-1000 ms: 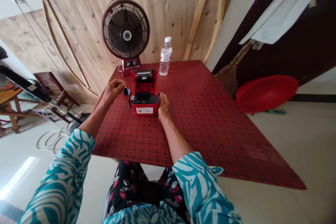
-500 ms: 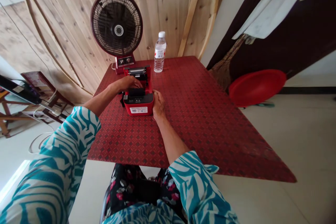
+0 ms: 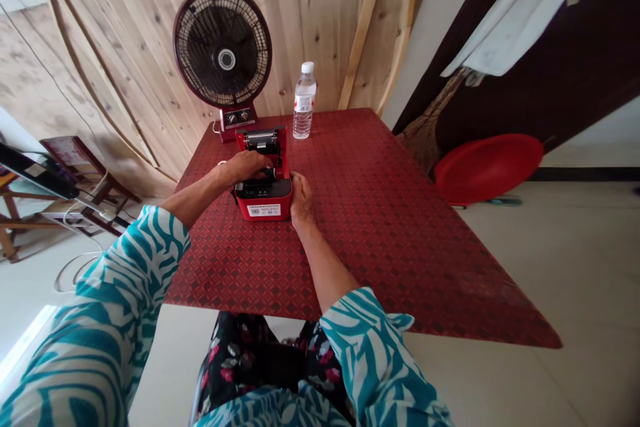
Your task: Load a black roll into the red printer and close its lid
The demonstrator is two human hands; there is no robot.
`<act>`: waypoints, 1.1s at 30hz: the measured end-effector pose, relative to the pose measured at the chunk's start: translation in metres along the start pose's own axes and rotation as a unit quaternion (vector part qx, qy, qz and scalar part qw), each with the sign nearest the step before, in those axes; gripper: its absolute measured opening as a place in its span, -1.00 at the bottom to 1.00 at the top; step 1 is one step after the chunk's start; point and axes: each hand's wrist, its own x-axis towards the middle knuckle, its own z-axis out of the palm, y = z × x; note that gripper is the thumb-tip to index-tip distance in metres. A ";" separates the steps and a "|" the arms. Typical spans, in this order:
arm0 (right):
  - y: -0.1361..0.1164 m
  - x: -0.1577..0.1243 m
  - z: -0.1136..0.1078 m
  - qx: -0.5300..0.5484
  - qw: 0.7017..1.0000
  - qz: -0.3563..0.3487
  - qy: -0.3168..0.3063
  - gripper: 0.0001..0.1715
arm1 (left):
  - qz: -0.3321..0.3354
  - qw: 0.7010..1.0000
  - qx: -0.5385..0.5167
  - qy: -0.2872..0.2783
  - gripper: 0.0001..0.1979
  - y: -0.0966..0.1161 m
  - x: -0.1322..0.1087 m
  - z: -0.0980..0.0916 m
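Observation:
A red and black device [image 3: 264,205] with its lid raised stands at the left part of the red patterned table [image 3: 360,233]. My left hand [image 3: 249,165] reaches over from the left, its fingers down in the device's open middle at a dark part; the fingertips are partly hidden. Against the device's right side rests my right hand [image 3: 301,199], its fingers wrapped round that side. The raised lid [image 3: 262,139] holds a roller and tilts back, away from me.
Behind the device a dark red fan [image 3: 227,59] stands at the table's back left corner. A water bottle [image 3: 304,103] is upright to the right of the fan. On the right, beyond the table, are a red basin [image 3: 493,167] and a broom [image 3: 425,133].
My left hand has shifted slightly down and right inside the device, and the dark piece near its fingers has dropped lower into the opening. My right hand stays at the device's side.

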 end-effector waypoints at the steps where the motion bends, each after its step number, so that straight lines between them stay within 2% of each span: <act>1: 0.000 0.000 0.000 0.000 1.000 -0.001 -0.001 -0.56 | -0.024 1.000 0.008 0.006 -0.64 0.003 -0.002 0.000; 4: 0.001 0.000 -0.001 -0.005 1.000 -0.002 -0.004 -0.54 | -0.081 0.994 -0.033 0.064 -0.65 0.010 -0.007 -0.004; 8: 0.000 -0.001 0.000 -0.010 1.000 -0.003 -0.004 -0.53 | -0.066 0.959 -0.203 0.189 -0.71 0.003 -0.022 -0.016; 11: -0.003 -0.002 0.000 -0.007 1.000 0.005 0.000 -0.53 | -0.071 0.894 -0.348 0.272 -0.70 -0.017 -0.047 -0.017; 14: -0.005 -0.003 0.000 -0.011 1.000 0.010 0.000 -0.52 | -0.126 0.806 -0.470 0.338 -0.68 -0.042 -0.077 0.007; 15: -0.006 -0.003 -0.001 -0.014 1.000 0.011 0.001 -0.51 | -0.151 0.785 -0.492 0.344 -0.67 -0.049 -0.086 0.021; 17: -0.007 -0.004 -0.001 -0.022 1.000 0.011 0.004 -0.49 | -0.204 0.764 -0.516 0.329 -0.70 -0.057 -0.099 0.053; 20: -0.008 -0.004 -0.002 -0.029 0.999 0.014 0.008 -0.50 | -0.275 0.756 -0.514 0.299 -0.72 -0.057 -0.107 0.094; 22: -0.009 -0.005 -0.002 -0.027 0.999 0.014 0.008 -0.51 | -0.297 0.752 -0.512 0.289 -0.70 -0.054 -0.110 0.110; 26: -0.010 -0.005 -0.003 -0.019 1.000 0.017 0.005 -0.52 | -0.264 0.757 -0.540 0.257 -0.59 -0.060 -0.115 0.114; 28: -0.010 -0.006 -0.003 -0.021 1.000 0.022 0.007 -0.52 | -0.248 0.733 -0.582 0.251 -0.53 -0.070 -0.114 0.112; 31: -0.010 -0.006 -0.003 -0.018 1.000 0.021 0.012 -0.53 | -0.255 0.676 -0.626 0.295 -0.43 -0.086 -0.103 0.112; 33: -0.009 -0.005 -0.003 -0.014 1.000 0.018 0.012 -0.53 | -0.240 0.675 -0.628 0.303 -0.40 -0.094 -0.090 0.111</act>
